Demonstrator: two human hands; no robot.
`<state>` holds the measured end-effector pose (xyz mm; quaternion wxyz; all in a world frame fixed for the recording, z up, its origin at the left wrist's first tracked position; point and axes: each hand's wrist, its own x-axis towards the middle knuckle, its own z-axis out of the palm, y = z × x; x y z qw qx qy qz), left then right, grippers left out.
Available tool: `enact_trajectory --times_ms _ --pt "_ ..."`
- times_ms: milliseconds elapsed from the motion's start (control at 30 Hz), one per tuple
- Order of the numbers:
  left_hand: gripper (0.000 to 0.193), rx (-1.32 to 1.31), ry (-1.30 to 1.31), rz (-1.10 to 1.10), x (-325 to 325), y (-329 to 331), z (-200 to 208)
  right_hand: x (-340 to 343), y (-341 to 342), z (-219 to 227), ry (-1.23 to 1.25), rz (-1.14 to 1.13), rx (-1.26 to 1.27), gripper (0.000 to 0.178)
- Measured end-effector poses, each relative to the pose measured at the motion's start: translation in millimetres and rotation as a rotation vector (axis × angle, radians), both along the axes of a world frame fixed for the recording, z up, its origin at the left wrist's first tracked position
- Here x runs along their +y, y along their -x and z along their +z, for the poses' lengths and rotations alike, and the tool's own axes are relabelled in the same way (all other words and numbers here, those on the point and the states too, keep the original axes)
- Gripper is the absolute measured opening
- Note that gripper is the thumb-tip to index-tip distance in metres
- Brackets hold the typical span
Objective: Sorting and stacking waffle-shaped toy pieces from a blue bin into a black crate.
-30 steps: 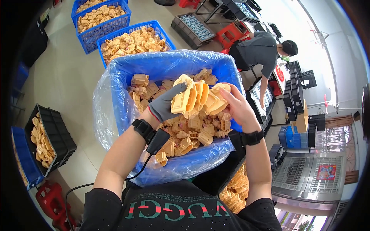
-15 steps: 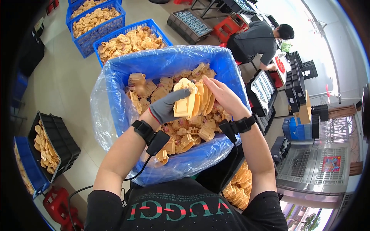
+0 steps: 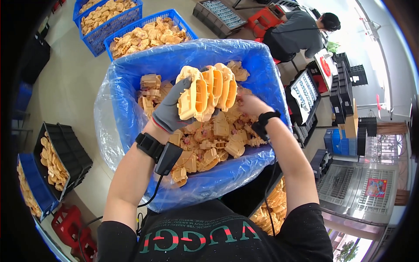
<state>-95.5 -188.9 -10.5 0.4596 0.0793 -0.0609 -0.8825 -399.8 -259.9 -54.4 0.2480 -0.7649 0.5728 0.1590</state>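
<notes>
My left hand point(image 3: 173, 106), in a grey glove, grips a stack of pale yellow plastic housings point(image 3: 205, 94) above a blue crate point(image 3: 257, 61). Their hollow oval openings face toward me. Bare and lower down, my right hand point(image 3: 253, 106) reaches into the crate's right side among loose housings point(image 3: 222, 129); its fingers are blurred and partly hidden. Clear plastic film point(image 3: 109, 126) lines the crate and hangs over its rim. Both wrists wear black straps with small boxes.
Blue crates point(image 3: 172, 17) of similar parts stand beyond. A black crate point(image 3: 78, 153) sits at left near a red stool point(image 3: 70, 222). More parts point(image 3: 268, 214) lie low at right. A person point(image 3: 297, 35) works at a table at upper right.
My right hand has left the stack and gone down into the crate. The left hand has tilted the stack, turning its openings toward me.
</notes>
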Motion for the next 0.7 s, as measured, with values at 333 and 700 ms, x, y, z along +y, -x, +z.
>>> enact_trajectory --times_ms 333,700 --pt "0.050 0.106 0.139 -0.044 2 -2 3 31 -25 56 0.107 -0.092 0.097 0.047" --pt "0.060 0.173 -0.017 -0.218 21 17 28 144 -89 141 0.529 -0.873 -1.098 0.047"
